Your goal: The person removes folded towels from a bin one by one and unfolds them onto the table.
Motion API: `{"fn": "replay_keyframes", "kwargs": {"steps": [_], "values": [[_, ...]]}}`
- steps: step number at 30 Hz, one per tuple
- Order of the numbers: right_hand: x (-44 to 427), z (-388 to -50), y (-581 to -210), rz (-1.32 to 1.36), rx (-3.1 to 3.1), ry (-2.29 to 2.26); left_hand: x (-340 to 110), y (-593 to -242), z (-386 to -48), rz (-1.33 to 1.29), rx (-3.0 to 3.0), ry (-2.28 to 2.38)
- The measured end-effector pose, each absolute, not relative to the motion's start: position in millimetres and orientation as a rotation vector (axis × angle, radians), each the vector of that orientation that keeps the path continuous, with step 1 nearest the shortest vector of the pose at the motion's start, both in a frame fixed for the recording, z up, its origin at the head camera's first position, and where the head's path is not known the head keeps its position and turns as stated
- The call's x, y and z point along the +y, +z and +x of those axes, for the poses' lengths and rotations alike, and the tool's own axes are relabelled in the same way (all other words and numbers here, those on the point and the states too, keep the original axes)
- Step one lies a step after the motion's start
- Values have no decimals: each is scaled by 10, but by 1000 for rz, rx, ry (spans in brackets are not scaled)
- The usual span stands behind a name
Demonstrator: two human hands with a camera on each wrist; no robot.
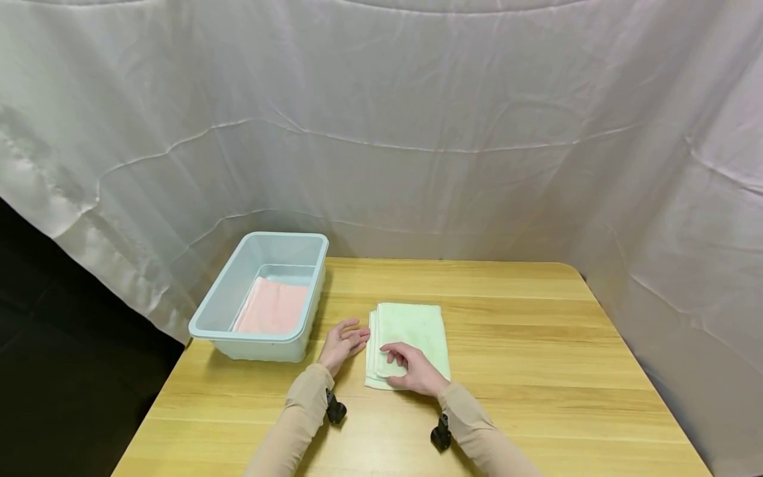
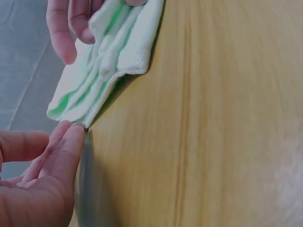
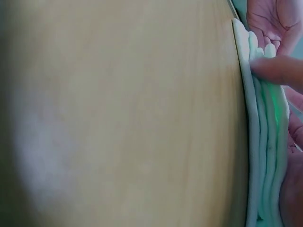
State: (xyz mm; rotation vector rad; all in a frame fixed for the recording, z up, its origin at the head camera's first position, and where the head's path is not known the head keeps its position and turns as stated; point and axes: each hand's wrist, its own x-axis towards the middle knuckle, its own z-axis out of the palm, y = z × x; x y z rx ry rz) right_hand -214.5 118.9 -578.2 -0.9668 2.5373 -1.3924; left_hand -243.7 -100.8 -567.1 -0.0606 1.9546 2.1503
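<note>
A folded pale green towel [image 1: 417, 331] lies on the table, its stacked layers visible at the near edge in the left wrist view [image 2: 113, 56] and the right wrist view [image 3: 267, 142]. The fingers of my left hand [image 1: 344, 344] are extended, palm turned up, with their tips at the towel's left edge. Over the near part of the towel is my right hand [image 1: 417, 372], its fingers loosely bent above the cloth and apart from the thumb. That thumb [image 3: 279, 71] touches the layered edge.
A light blue plastic bin [image 1: 316, 291] stands at the left of the wooden table [image 1: 536, 358], with a pink folded cloth [image 1: 277, 306] lying inside. Grey-white curtains [image 1: 417, 165] hang behind the table and along its right side.
</note>
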Motion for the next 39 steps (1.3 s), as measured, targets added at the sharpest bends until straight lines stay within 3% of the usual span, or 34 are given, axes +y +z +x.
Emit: {"fn": "replay_keyframes", "kwargs": {"steps": [16, 39], "values": [[1180, -2143, -5788, -755, 2571, -1437, -1015, -5677, -2438, -63, 1969, 2141], [1174, -2089, -5715, -657, 2689, -1554, -963, -5615, -2416, -89, 1973, 2155]]}}
